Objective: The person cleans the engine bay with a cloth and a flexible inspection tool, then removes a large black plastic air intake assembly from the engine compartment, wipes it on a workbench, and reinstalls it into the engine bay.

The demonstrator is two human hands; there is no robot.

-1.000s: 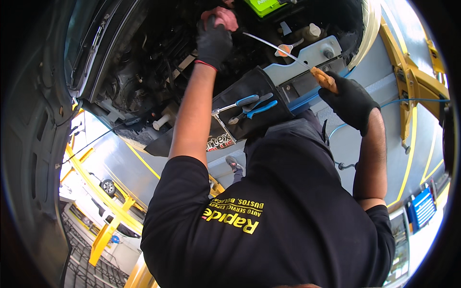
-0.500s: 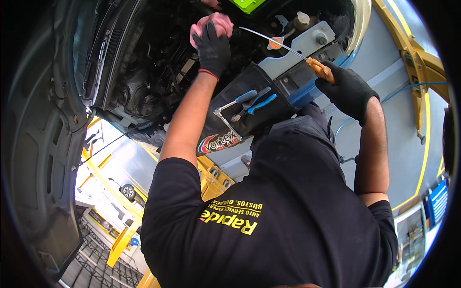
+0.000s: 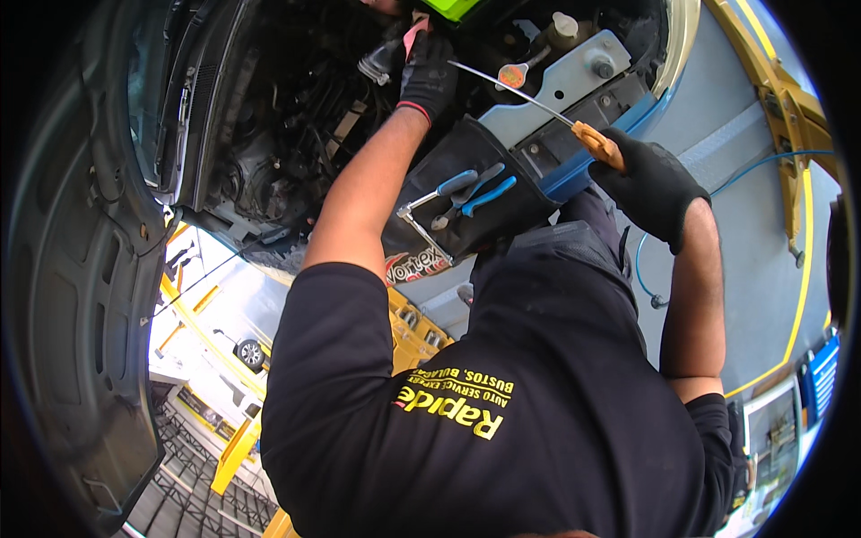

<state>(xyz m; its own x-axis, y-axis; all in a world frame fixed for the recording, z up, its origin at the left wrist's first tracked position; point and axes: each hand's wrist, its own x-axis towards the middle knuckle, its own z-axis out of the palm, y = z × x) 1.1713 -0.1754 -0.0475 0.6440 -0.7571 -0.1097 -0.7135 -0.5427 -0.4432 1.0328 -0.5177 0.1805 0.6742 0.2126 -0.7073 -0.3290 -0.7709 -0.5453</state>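
Observation:
My left hand (image 3: pixel 429 76), in a black glove with a red cuff, reaches over the engine bay, its fingers closed on a pink cloth (image 3: pixel 415 34). Most of the cloth is hidden behind the hand. Beside it sits a greyish cylindrical part (image 3: pixel 381 63). My right hand (image 3: pixel 650 184), also gloved in black, grips the orange handle of a long, thin screwdriver (image 3: pixel 529 97). Its metal shaft points up and left, the tip close to my left hand and passing over the orange-topped radiator cap (image 3: pixel 512 75).
A black fender mat (image 3: pixel 421 202) hangs over the car's front edge, with blue-handled pliers (image 3: pixel 489 193) and a ratchet with a blue handle (image 3: pixel 457 183) on it. The raised hood (image 3: pixel 81 296) stands at left. A yellow lift arm (image 3: pixel 789 117) and blue hose (image 3: pixel 762 164) are at right.
My left hand has moved right with the cloth, which now shows much less. The greyish cylindrical part has come into view beside it. My right hand still holds the screwdriver almost in place.

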